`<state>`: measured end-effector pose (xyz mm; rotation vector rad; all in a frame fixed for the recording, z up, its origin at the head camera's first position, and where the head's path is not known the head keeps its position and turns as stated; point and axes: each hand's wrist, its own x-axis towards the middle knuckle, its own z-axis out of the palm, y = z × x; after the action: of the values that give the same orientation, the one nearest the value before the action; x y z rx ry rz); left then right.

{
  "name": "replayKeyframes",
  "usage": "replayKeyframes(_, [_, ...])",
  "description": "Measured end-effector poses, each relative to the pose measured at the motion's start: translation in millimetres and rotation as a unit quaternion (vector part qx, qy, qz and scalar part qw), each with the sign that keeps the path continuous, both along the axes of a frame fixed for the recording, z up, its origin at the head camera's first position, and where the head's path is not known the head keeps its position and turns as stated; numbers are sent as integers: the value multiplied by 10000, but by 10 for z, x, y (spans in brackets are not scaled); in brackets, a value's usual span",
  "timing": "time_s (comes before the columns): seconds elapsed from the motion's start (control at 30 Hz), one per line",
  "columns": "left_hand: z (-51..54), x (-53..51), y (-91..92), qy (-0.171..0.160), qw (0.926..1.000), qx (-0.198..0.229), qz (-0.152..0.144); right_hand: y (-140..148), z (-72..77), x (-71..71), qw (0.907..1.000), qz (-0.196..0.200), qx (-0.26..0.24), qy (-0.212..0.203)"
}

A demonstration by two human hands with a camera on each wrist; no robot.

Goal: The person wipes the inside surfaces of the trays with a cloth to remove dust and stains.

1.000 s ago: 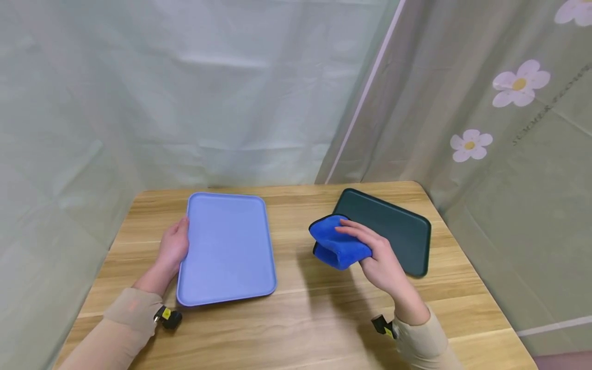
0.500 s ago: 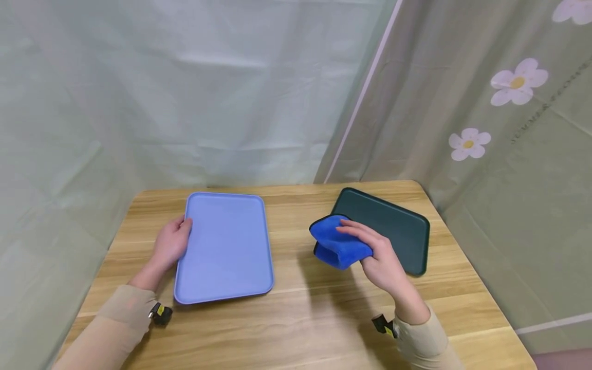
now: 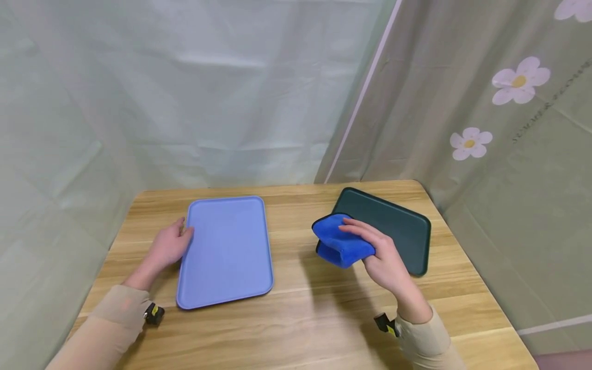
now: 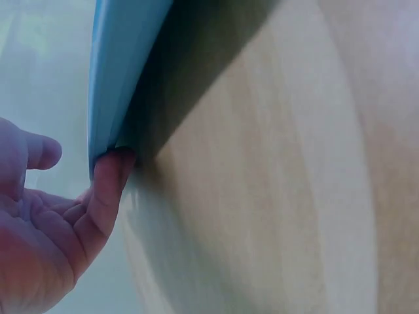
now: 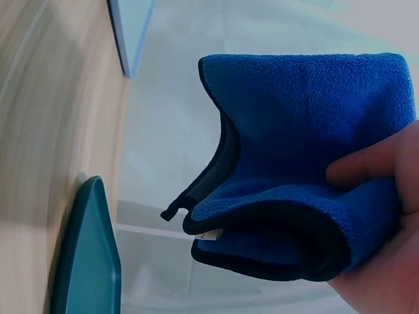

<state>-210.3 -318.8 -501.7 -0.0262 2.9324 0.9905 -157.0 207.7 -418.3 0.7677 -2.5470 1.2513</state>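
- Blue cloth (image 3: 335,240), folded over and edged in black, is pinched in the right hand (image 3: 381,259); the upper fingers (image 3: 365,234) are laid nearly straight across its top, while how the lower fingers lie cannot be told.
- Above the table (image 3: 287,329), between the two trays, the cloth is held clear of the wood, and its shadow (image 3: 335,288) is cast below it.
- Near the cloth's fold, a small white tag (image 5: 209,235) is shown by the right wrist view.
- By the left hand (image 3: 168,242), the left rim of the light blue tray (image 3: 226,257) is touched: bent fingertips are set at its underside, and the thumb (image 4: 44,150) is held apart from the rim, so the tray is not pinched.
- Under that rim, a dark, shadowed gap is seen in the left wrist view.
- Behind the right hand, the dark green tray (image 3: 400,221) is set at an angle on the table, its left edge partly covered by the cloth in the head view.
- Both forearms are covered by beige sleeves (image 3: 99,329), and a small black device (image 3: 154,314) is worn at each wrist.
- Beyond the table, pale curtains (image 3: 231,113) are hung, printed at the right with white flowers (image 3: 481,140).
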Motion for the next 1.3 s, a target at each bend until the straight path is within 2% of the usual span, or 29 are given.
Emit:
replayKeyframes(0.1, [0,25,-31,9,10000,-36,21,0,2,-2,10000,-5,12,7])
replayKeyframes(0.33, [68,39,-96,368,9991,32,216,21,7,-9,10000,-60,13,-23])
replayKeyframes(0.43, [129,30,-7,637,9974,-22,322,74,5,-22,9999,-104,75,46])
replayKeyframes(0.5, [184,13,125,924,9951,-5,362,131,14,-36,9997,-166,126,81])
replayKeyframes(0.57, [247,-13,327,1253,9916,92,318,208,30,-59,9993,-293,198,133])
replayKeyframes(0.67, [350,-61,729,1537,9878,265,-16,348,64,-104,9976,-595,274,205])
replayKeyframes(0.77, [412,-124,1207,1474,9864,494,-536,506,86,-141,9945,-960,312,280])
replayKeyframes(0.87, [427,-193,1694,1102,9866,760,-930,655,90,-159,9913,-1261,264,272])
replayKeyframes(0.97, [381,-261,2155,583,9880,872,-1131,784,94,-159,9887,-1474,192,190])
replayKeyframes(1.1, [228,-338,2692,17,9911,472,-1244,911,113,-154,9863,-1643,170,-6])
replayKeyframes(1.2, [110,-390,2997,-200,9921,84,-1237,964,133,-154,9831,-1805,275,-116])
replayKeyframes(1.3, [38,-437,3203,-321,9928,-225,-1135,982,140,-166,9807,-1906,419,-106])
